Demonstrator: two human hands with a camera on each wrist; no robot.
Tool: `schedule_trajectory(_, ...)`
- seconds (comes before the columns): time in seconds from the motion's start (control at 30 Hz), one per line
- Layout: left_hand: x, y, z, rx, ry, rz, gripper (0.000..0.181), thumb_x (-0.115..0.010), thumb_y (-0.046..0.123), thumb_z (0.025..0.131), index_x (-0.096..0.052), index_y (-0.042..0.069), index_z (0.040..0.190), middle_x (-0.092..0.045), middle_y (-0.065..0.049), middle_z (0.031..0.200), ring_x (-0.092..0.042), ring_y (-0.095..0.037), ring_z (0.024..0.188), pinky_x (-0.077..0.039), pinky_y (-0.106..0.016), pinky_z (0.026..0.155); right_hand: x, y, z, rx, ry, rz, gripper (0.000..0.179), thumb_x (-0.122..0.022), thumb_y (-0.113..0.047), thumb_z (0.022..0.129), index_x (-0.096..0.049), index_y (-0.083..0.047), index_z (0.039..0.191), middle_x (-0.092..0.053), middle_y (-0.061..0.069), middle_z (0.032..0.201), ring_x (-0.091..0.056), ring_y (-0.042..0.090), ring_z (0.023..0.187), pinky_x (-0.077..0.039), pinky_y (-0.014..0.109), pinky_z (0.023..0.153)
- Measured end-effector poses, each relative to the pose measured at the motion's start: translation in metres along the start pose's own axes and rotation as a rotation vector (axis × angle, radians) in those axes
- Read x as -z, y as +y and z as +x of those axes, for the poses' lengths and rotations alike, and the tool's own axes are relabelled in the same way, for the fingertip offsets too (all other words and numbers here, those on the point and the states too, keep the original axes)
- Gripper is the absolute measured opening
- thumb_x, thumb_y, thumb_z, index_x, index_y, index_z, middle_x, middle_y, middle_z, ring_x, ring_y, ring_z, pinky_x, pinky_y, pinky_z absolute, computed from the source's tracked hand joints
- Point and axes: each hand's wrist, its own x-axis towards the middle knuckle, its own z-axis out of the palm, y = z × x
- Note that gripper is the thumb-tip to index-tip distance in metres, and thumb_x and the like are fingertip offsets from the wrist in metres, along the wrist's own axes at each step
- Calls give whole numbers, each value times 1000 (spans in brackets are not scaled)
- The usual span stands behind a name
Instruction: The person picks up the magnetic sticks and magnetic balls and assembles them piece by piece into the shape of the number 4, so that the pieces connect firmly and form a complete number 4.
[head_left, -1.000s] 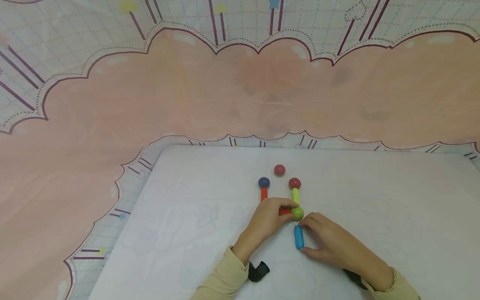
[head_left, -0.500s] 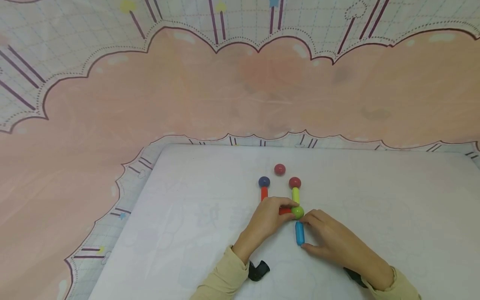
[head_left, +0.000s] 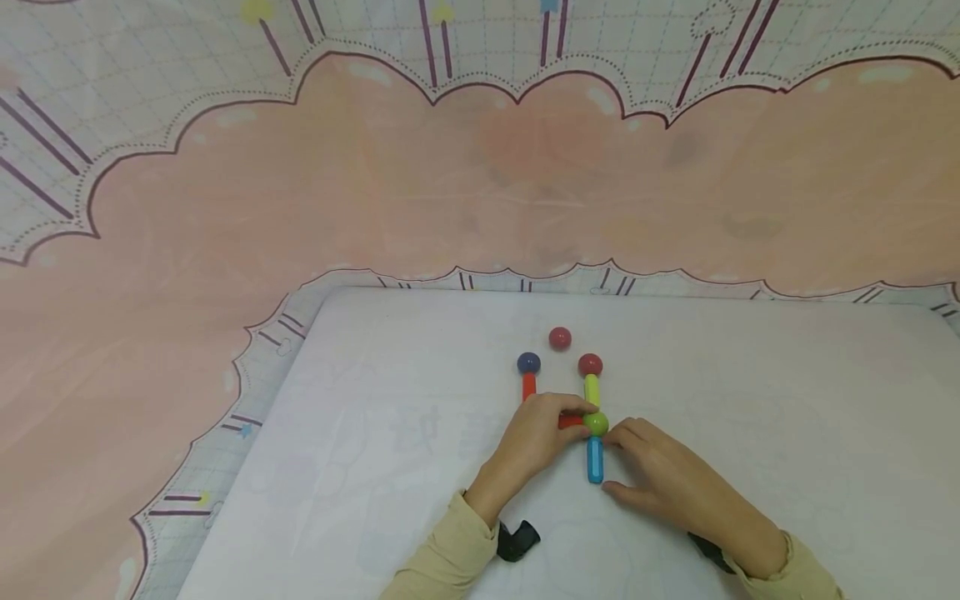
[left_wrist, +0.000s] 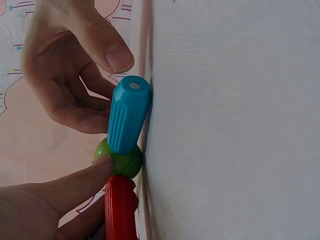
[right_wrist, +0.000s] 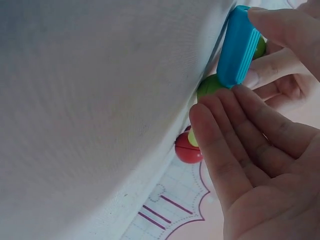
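My left hand (head_left: 536,433) pinches a green ball (head_left: 596,424) between thumb and fingers. A blue rod (head_left: 595,460) with a metal dot on its end (left_wrist: 130,112) reaches from that ball toward me, touching it. Just right of the rod is my right hand (head_left: 667,479), its thumb and fingers spread apart and lightly bent, with a small gap to the rod. A red rod (head_left: 571,422) joins the green ball from the left, partly under my left hand. Beyond the ball, a yellow-green rod (head_left: 592,390) leads to a red ball (head_left: 590,365).
A second red rod (head_left: 528,386) with a dark blue ball (head_left: 528,363) stands out past my left hand. One loose red ball (head_left: 560,337) lies farther back on the white tabletop (head_left: 420,350). Patterned cloth (head_left: 465,200) hangs behind the table.
The blue rod has moved away from me and now meets the green ball. My right hand's fingers have come off the rod. My left hand stays put.
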Motion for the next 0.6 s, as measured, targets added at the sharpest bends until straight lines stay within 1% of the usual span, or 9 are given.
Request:
schedule_trajectory(0.23, 0, 0, 0, 0, 4, 3, 31, -77, 16, 87, -74, 20, 118, -71, 5, 120, -63, -11, 114, -51, -27, 98, -1, 0, 1, 15, 19, -6, 52, -88, -34, 73, -65, -7, 111, -63, 1, 106, -59, 12, 95, -58, 35, 87)
schedule_trajectory(0.5, 0, 1, 0, 7, 5, 13, 32, -77, 17, 87, -74, 21, 118, -71, 6, 120, -63, -10, 114, -51, -26, 97, -2, -2, 4, -17, 23, -2, 55, -88, -40, 72, -64, -8, 110, -61, -1, 103, -55, 11, 92, -58, 34, 85)
schedule_trajectory(0.6, 0, 1, 0, -2, 6, 13, 32, -77, 17, 87, -74, 20, 118, -71, 6, 119, -63, -10, 113, -51, -26, 97, -1, -4, 5, -34, 13, -6, 55, -87, -40, 73, -64, -7, 110, -61, 0, 102, -55, 11, 91, -58, 34, 86)
